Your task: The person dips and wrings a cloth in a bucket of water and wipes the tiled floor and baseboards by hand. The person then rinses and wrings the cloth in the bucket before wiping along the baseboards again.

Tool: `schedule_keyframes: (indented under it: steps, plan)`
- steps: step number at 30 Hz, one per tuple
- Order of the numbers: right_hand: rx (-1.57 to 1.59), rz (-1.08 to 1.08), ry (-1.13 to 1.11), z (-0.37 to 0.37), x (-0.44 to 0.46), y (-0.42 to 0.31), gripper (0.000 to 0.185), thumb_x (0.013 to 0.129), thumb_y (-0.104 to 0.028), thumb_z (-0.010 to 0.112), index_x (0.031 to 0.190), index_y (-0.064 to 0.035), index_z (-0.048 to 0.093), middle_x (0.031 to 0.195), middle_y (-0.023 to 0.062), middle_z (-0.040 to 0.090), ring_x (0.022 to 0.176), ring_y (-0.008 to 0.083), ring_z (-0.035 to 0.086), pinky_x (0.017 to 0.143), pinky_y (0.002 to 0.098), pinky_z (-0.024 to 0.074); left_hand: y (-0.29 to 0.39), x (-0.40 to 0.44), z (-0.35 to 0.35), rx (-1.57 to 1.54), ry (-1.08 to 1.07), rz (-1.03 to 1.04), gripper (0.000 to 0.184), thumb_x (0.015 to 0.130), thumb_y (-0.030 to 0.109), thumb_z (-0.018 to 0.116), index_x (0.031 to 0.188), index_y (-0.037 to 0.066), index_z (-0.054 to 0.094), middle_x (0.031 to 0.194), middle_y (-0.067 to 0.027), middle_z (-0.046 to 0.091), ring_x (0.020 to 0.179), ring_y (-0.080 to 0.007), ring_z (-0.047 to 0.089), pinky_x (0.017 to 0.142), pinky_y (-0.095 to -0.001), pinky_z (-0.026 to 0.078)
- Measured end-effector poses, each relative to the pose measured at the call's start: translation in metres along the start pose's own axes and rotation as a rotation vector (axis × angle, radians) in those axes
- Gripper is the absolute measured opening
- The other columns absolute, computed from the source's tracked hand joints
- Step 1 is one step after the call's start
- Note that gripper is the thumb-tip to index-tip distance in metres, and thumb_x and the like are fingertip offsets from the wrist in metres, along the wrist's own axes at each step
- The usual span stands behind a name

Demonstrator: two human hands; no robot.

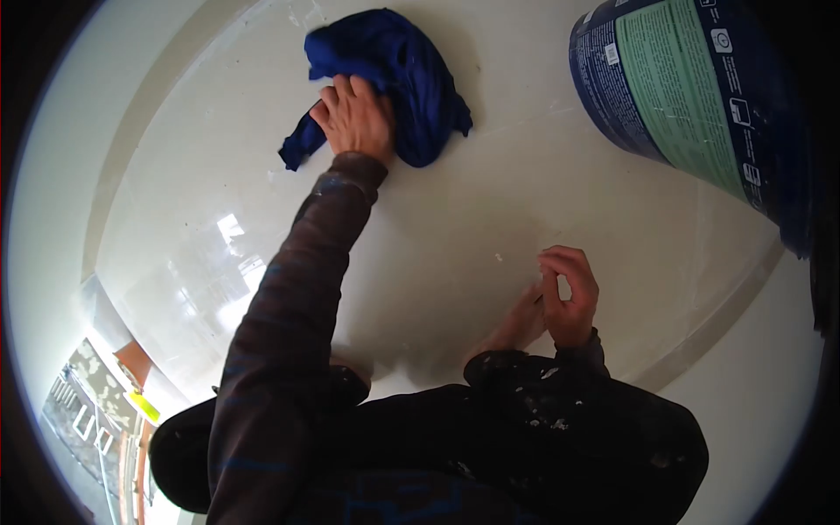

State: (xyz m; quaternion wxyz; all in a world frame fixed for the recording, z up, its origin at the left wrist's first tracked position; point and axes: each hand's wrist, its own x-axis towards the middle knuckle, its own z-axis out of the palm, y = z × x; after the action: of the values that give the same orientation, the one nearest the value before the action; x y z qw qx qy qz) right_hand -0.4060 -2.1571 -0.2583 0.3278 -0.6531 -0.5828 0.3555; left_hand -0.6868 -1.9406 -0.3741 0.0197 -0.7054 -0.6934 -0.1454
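A crumpled blue cloth (424, 92) lies on the glossy pale floor (437, 236) at the top middle. My left hand (357, 118) rests on the cloth's left part, fingers slightly spread and bent over its edge; whether they grip the fabric is hidden. Near the right knee, my right hand (570, 293) is held with thumb and index fingertip together in a pinch. Anything between those fingertips is too small to make out. A bare foot (516, 325) shows just left of the right hand.
A large dark blue bucket (604, 79) with a green label stands at the upper right. The legs in black, paint-spotted trousers (560, 429) fill the bottom. At the lower left, beyond the floor's edge, are a yellow item (143, 407) and assorted objects.
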Motion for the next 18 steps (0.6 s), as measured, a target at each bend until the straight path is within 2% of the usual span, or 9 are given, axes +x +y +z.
schedule_keyframes:
  steps: [3,6,7,9,10,12,14,17,18]
  plan:
    - [-0.006,-0.07,0.05,-0.003,0.013,0.017,0.022,0.09,0.011,0.063,0.107,0.0001,0.072,0.108,0.0148,0.069,0.089,0.0229,0.068,0.079,0.0321,0.0554,0.005,-0.025,-0.008,-0.079,-0.023,-0.043,0.025,0.085,0.022,0.072,0.098,0.006,0.057,0.108,-0.0149,0.056,0.108,-0.0363,0.052,0.093,-0.0554,0.035]
    - [0.103,0.024,0.066,0.006,0.029,0.019,0.023,0.09,0.012,0.062,0.107,0.0,0.071,0.107,0.0137,0.069,0.086,0.0211,0.067,0.077,0.0312,0.0547,0.009,-0.109,-0.027,-0.047,-0.252,-0.068,0.032,0.082,0.021,0.073,0.103,0.006,0.056,0.111,-0.016,0.054,0.109,-0.0372,0.05,0.094,-0.0537,0.034]
    - [0.115,0.027,0.058,0.012,0.034,0.02,0.023,0.09,0.012,0.062,0.107,0.0,0.071,0.107,0.0137,0.069,0.086,0.0211,0.067,0.077,0.0312,0.0547,0.006,-0.101,-0.027,-0.034,-0.257,-0.072,0.032,0.082,0.021,0.073,0.103,0.006,0.056,0.111,-0.016,0.054,0.109,-0.0372,0.05,0.094,-0.0537,0.034]
    - [0.185,-0.021,0.073,0.022,0.042,0.021,0.024,0.09,0.012,0.061,0.109,-0.0001,0.071,0.107,0.013,0.069,0.084,0.0195,0.067,0.075,0.0306,0.0542,0.003,-0.062,-0.022,-0.006,-0.172,-0.023,0.03,0.083,0.02,0.072,0.103,0.006,0.056,0.111,-0.0158,0.055,0.108,-0.037,0.05,0.094,-0.0525,0.034]
    - [0.191,-0.009,0.055,0.027,0.043,0.018,0.024,0.09,0.012,0.061,0.109,-0.0001,0.071,0.107,0.013,0.069,0.084,0.0195,0.067,0.075,0.0306,0.0542,0.0,-0.039,-0.013,0.006,-0.045,-0.013,0.026,0.084,0.018,0.071,0.102,0.006,0.056,0.108,-0.0159,0.055,0.106,-0.037,0.05,0.094,-0.0511,0.035]
    - [0.268,-0.019,0.038,0.034,0.049,0.013,0.024,0.091,0.011,0.061,0.109,-0.0005,0.071,0.107,0.0128,0.069,0.083,0.0189,0.066,0.075,0.0304,0.0542,0.002,-0.014,-0.001,0.0,0.031,-0.071,0.022,0.087,0.017,0.069,0.099,0.005,0.054,0.105,-0.0169,0.055,0.106,-0.038,0.05,0.092,-0.0512,0.036]
    - [0.285,-0.038,0.012,0.036,0.051,0.012,0.024,0.091,0.011,0.061,0.109,-0.0006,0.072,0.107,0.0125,0.069,0.082,0.0184,0.066,0.075,0.0302,0.0541,0.005,-0.024,-0.008,0.016,-0.005,-0.119,0.023,0.087,0.017,0.068,0.1,0.005,0.055,0.106,-0.017,0.055,0.107,-0.0381,0.051,0.093,-0.0504,0.036]
    - [0.322,-0.051,-0.007,0.041,0.059,0.012,0.024,0.091,0.011,0.061,0.109,-0.0006,0.072,0.107,0.012,0.069,0.081,0.0174,0.066,0.074,0.0297,0.0539,0.021,-0.107,-0.025,-0.024,-0.133,-0.14,0.03,0.085,0.016,0.067,0.107,0.002,0.053,0.114,-0.0185,0.051,0.11,-0.0397,0.047,0.094,-0.0557,0.033]
    - [0.343,-0.022,-0.02,0.043,0.056,0.012,0.024,0.091,0.011,0.06,0.109,-0.0005,0.072,0.107,0.0117,0.068,0.081,0.0169,0.066,0.073,0.0295,0.0538,0.024,-0.127,-0.034,-0.027,-0.29,-0.189,0.032,0.083,0.017,0.068,0.108,0.003,0.054,0.115,-0.0179,0.05,0.112,-0.0388,0.046,0.095,-0.056,0.033]
